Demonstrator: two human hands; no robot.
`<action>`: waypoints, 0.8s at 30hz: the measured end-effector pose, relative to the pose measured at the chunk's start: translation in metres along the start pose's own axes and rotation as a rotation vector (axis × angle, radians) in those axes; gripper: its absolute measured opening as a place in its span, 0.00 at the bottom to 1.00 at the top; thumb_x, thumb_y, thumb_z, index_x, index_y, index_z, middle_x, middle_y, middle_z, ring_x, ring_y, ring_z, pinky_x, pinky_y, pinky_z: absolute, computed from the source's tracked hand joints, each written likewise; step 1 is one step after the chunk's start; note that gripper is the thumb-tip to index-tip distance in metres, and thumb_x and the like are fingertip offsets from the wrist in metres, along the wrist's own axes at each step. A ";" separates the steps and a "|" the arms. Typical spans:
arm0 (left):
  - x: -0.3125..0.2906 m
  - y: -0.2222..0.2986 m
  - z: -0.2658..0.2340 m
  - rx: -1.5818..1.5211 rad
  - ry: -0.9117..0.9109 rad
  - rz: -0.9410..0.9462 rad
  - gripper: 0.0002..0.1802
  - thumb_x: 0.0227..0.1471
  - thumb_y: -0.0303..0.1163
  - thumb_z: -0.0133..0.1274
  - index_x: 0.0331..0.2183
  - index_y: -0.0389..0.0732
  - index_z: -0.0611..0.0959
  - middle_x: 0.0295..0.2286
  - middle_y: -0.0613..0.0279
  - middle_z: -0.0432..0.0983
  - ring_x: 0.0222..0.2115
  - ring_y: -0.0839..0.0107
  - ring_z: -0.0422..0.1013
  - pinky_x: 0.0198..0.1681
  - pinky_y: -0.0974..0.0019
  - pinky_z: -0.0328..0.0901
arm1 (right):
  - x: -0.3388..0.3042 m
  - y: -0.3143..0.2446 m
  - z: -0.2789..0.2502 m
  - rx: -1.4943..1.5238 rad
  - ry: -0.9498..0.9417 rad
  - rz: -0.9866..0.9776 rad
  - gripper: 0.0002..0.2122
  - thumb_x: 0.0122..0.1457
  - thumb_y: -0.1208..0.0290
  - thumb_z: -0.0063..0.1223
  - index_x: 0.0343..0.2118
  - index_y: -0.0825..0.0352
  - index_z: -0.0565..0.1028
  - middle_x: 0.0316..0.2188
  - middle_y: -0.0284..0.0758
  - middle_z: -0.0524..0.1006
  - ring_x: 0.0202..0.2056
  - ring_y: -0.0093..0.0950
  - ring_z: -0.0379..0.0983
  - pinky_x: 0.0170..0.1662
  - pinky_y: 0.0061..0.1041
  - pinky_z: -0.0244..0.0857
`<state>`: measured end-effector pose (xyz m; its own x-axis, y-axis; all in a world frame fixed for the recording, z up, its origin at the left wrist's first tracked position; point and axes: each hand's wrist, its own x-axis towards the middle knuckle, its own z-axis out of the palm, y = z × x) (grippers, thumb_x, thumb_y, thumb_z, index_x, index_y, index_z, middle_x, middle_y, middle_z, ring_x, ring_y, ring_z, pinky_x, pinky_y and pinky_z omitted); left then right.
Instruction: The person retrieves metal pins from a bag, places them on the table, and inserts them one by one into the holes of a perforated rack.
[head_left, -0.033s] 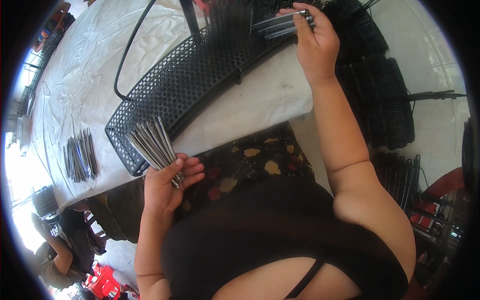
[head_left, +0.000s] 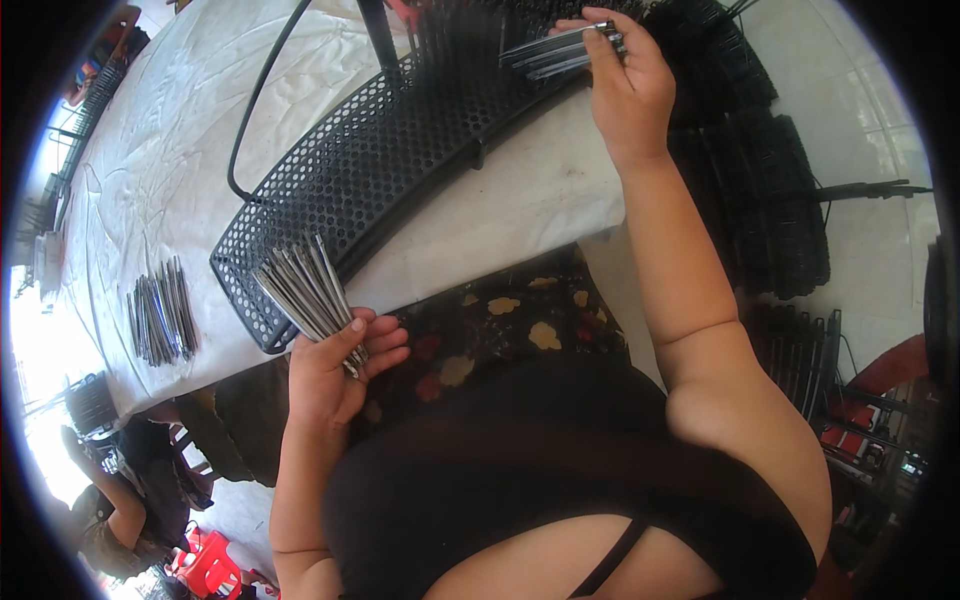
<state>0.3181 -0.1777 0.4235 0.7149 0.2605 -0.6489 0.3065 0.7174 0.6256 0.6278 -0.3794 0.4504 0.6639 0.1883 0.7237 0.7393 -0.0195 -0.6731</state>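
Observation:
My left hand (head_left: 328, 375) is closed round the lower ends of a bundle of thin, shiny grey-and-black sticks (head_left: 303, 290). Their upper ends fan out over the near left end of a black perforated metal rack (head_left: 340, 170). At the far right, my right hand (head_left: 632, 85) grips a smaller group of similar sticks (head_left: 555, 52) between thumb and fingers. These point left, beside a dense mass of dark thin pieces (head_left: 460, 40) at the rack's far end. What exactly the sticks are cannot be made out.
Another pile of sticks (head_left: 160, 312) lies on the white-covered table (head_left: 200, 110) at the left. Stacked black pieces (head_left: 760, 200) stand to the right of the table. A red plastic stool (head_left: 208, 565) is at lower left, near another person's arm (head_left: 125, 515).
My right hand and its sticks have shifted very slightly left. My left hand and its bundle look unmoved.

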 end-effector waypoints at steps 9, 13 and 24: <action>0.001 0.001 -0.001 0.018 0.003 0.005 0.08 0.56 0.22 0.47 0.38 0.29 0.75 0.32 0.43 0.77 0.33 0.51 0.77 0.38 0.51 0.75 | 0.002 0.014 0.004 0.395 -0.044 -0.121 0.08 0.63 0.78 0.47 0.44 0.73 0.72 0.35 0.38 0.79 0.37 0.22 0.75 0.44 0.20 0.68; 0.001 0.001 0.001 0.025 0.011 0.011 0.08 0.55 0.22 0.48 0.38 0.29 0.76 0.32 0.43 0.77 0.32 0.52 0.77 0.38 0.51 0.75 | 0.003 -0.002 -0.001 -0.003 -0.046 0.029 0.08 0.63 0.79 0.48 0.43 0.74 0.72 0.35 0.38 0.79 0.36 0.22 0.75 0.43 0.20 0.68; 0.003 -0.001 -0.001 0.022 0.024 0.014 0.07 0.54 0.21 0.49 0.37 0.30 0.76 0.31 0.43 0.77 0.31 0.53 0.77 0.37 0.50 0.75 | 0.004 -0.008 0.001 -0.090 -0.088 -0.018 0.07 0.62 0.79 0.50 0.41 0.73 0.74 0.34 0.37 0.80 0.35 0.21 0.75 0.41 0.19 0.68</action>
<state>0.3194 -0.1767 0.4205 0.7040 0.2864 -0.6498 0.3100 0.6993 0.6441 0.6247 -0.3780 0.4582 0.6412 0.2743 0.7167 0.7606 -0.1031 -0.6410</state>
